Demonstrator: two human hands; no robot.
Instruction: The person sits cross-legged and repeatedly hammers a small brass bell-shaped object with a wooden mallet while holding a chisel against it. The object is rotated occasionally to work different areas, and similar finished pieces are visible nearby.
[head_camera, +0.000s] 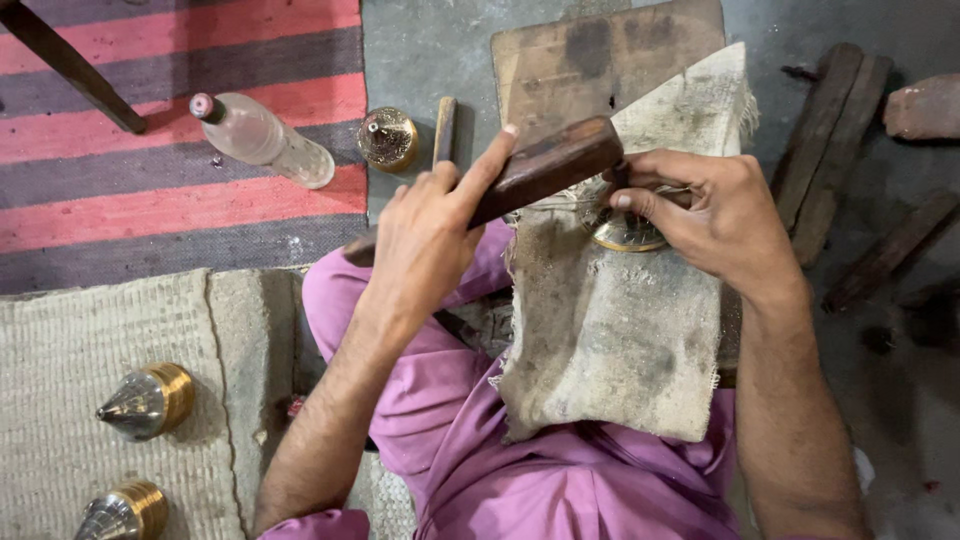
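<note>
Left hand (425, 235) grips mallet (545, 165) to strike; right hand (710, 210) pinches punch (620, 178) upright on brass disc (625, 232), cushioned by sacking (620, 330).

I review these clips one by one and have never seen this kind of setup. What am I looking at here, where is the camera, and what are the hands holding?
There is no machine: a seated person works with bare hands, and the one camera sits on their head, looking down at their lap. The left hand grips a dark wooden block, used like a mallet. The right hand pinches a thin tool against a round brass piece, which lies on a worn cloth draped over a wooden board. On the striped rug lies a plastic bottle; beside it stands a small brass part. Two cone-shaped metal pieces rest on the pale mat at lower left.
</note>
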